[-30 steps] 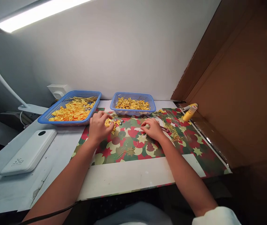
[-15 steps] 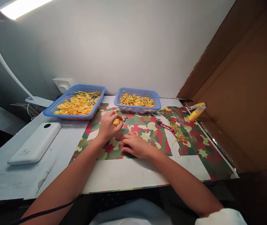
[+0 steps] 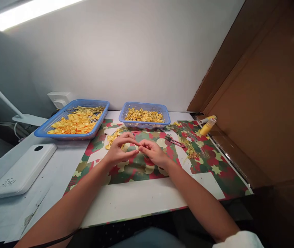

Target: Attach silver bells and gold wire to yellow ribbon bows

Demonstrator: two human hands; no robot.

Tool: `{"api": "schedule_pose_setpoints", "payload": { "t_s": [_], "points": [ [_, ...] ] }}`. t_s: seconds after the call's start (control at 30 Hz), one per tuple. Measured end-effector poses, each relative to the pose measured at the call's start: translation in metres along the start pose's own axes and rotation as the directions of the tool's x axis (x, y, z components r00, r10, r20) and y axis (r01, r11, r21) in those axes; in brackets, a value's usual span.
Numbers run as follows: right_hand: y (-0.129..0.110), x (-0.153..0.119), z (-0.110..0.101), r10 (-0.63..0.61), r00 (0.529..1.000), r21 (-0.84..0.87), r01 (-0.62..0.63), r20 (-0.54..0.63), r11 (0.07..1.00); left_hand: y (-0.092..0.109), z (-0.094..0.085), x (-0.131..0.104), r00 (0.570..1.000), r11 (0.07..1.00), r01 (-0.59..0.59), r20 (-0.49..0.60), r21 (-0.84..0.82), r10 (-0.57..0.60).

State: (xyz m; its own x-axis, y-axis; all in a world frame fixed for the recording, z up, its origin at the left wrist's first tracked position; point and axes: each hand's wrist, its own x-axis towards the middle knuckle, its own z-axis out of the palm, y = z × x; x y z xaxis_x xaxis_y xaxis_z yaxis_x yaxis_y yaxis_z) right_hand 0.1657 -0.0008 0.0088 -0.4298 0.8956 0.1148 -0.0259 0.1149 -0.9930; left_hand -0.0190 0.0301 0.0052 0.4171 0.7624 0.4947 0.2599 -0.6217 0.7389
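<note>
My left hand is curved over the patterned mat, thumb and forefinger apart, with no object visible between them. Its fingertips meet those of my right hand, which is pinched closed. Whatever the right fingertips hold is too small to make out; a faint thin strand shows just below them. Yellow ribbon bows lie in a small pile behind my left hand, partly covered by it. To the right of my hands rest dark-tipped thread snips with a reddish handle, beside a heap of gold cord scraps.
A blue basket of yellow bows and gold ties stands back left; a smaller blue basket of bows stands at the back. A white power bank lies left. Yellow thread spools stand near the brown cardboard wall. A lamp hangs above.
My hands have come together, the left opening its pinch and moving away from the bow it held. The right has risen to meet it. The camera view has shifted slightly.
</note>
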Motion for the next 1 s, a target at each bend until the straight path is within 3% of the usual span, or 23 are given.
{"api": "schedule_pose_setpoints", "payload": {
  "t_s": [0.23,0.37,0.4,0.43,0.47,0.5,0.53,0.57,0.67,0.77,0.83,0.9,1.0],
  "points": [
    [0.004,0.004,0.0,0.089,0.996,0.109,-0.087,-0.008,0.99,-0.003,0.004,0.002,0.998,0.997,0.015,-0.066,-0.08,-0.02],
    [0.002,0.005,-0.002,0.091,0.966,0.135,-0.059,-0.244,0.989,-0.001,0.001,0.006,0.987,0.998,0.032,-0.153,-0.058,-0.041],
    [0.001,0.005,-0.003,0.122,0.967,0.173,-0.084,-0.225,0.981,0.003,0.0,0.007,0.975,0.999,0.031,-0.22,-0.035,-0.038],
    [0.0,0.005,-0.002,0.179,0.976,0.232,-0.148,-0.122,0.961,0.008,-0.001,0.009,0.957,1.0,0.028,-0.289,0.002,-0.026],
    [-0.001,0.005,-0.001,0.245,0.968,0.3,-0.249,0.051,0.921,0.014,-0.002,0.011,0.937,0.999,0.003,-0.348,0.052,0.015],
    [-0.002,0.006,0.001,0.297,0.921,0.355,-0.374,0.254,0.857,0.021,-0.002,0.013,0.93,0.994,-0.057,-0.356,0.095,0.087],
    [-0.002,0.007,0.003,0.327,0.845,0.399,-0.498,0.424,0.77,0.029,-0.002,0.014,0.934,0.981,-0.141,-0.309,0.136,0.177],
    [-0.002,0.009,0.005,0.336,0.813,0.468,-0.558,0.476,0.686,0.036,-0.002,0.014,0.935,0.954,-0.232,-0.226,0.187,0.272],
    [-0.001,0.013,0.003,0.395,0.875,0.7,-0.467,0.278,0.541,0.056,0.004,0.008,0.869,0.831,-0.487,0.049,0.27,0.493],
    [-0.002,0.013,-0.012,0.328,0.931,0.824,-0.309,0.16,0.475,0.066,0.014,-0.007,0.822,0.762,-0.569,0.213,0.308,0.528],
    [-0.004,0.012,-0.027,0.257,0.962,0.84,-0.212,0.089,0.5,0.069,0.022,-0.019,0.805,0.76,-0.585,0.319,0.283,0.5],
    [-0.006,0.011,-0.039,0.257,0.966,0.783,-0.141,-0.026,0.606,0.069,0.03,-0.03,0.782,0.768,-0.59,0.413,0.25,0.466],
    [-0.008,0.013,-0.052,0.282,0.949,0.629,-0.133,-0.142,0.766,0.071,0.041,-0.044,0.734,0.774,-0.607,0.501,0.181,0.459]
  ]
}}
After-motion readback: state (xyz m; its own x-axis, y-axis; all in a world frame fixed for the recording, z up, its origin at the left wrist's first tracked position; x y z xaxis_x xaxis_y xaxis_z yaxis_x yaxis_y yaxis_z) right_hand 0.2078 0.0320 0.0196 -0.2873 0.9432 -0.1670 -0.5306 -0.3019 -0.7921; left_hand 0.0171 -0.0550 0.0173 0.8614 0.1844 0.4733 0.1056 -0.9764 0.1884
